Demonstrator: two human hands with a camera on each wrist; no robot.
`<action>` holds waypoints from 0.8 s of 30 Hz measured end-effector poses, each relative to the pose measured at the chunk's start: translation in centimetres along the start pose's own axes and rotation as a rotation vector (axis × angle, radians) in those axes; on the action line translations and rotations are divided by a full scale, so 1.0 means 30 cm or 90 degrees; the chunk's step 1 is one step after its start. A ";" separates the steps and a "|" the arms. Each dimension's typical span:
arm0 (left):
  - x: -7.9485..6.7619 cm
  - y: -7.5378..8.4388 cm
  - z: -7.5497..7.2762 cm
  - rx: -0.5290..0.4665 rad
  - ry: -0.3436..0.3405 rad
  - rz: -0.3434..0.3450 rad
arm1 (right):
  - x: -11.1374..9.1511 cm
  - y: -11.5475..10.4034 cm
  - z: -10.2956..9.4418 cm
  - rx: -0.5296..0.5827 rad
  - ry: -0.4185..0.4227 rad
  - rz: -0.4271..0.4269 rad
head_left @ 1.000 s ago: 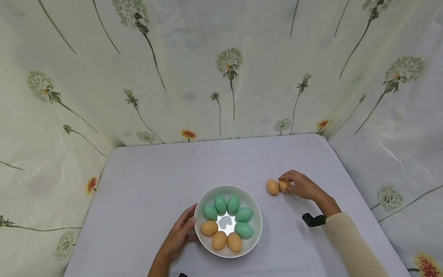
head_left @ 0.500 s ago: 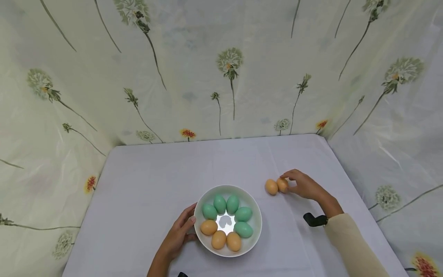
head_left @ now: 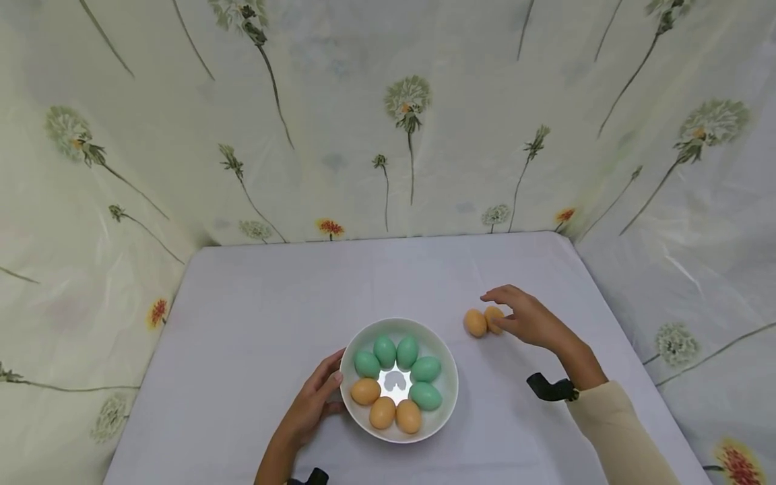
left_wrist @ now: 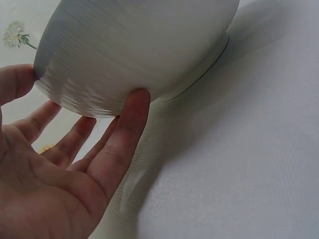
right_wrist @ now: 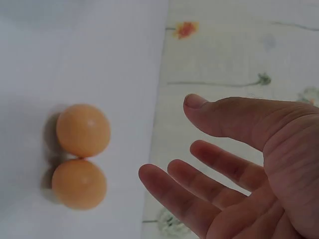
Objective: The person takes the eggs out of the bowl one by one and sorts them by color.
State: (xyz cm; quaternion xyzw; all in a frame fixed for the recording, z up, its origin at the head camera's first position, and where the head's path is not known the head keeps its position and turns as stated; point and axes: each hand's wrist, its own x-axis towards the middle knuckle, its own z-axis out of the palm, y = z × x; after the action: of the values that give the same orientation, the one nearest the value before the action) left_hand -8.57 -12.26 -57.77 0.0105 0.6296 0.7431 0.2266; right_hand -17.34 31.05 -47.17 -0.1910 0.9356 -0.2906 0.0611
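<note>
Bowl [head_left: 438,417] midway between side edges of desk [head_left: 291,303]; two orange eggs [head_left: 475,324] nearer right edge.
Left hand [head_left: 306,407]: fingers extended, fingertips contacting bowl wall. Right hand [head_left: 529,322]: fingers parted, holding nothing, near eggs.

Just beyond the fingers of the right hand [head_left: 532,320], two eggs [head_left: 475,324] (touching each other) lie on the table [head_left: 303,289]; right of the left hand [head_left: 309,404]'s fingers, touching them, is a bowl [head_left: 447,385] with eight eggs [head_left: 384,351] inside
</note>
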 end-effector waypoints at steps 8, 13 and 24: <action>-0.001 -0.001 -0.007 -0.001 -0.010 0.014 | 0.045 -0.180 0.040 0.048 -0.068 -0.088; -0.005 0.004 -0.008 -0.001 -0.015 0.015 | 0.082 -0.285 0.089 0.114 -0.135 -0.149; -0.006 0.005 -0.002 0.010 -0.012 0.010 | 0.153 -0.428 0.215 0.141 -0.271 -0.228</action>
State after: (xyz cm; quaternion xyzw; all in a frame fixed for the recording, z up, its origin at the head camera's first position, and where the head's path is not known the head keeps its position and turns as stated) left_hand -8.48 -12.40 -57.60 0.0244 0.6332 0.7396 0.2270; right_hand -15.98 16.16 -45.21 -0.4020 0.8157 -0.3504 0.2241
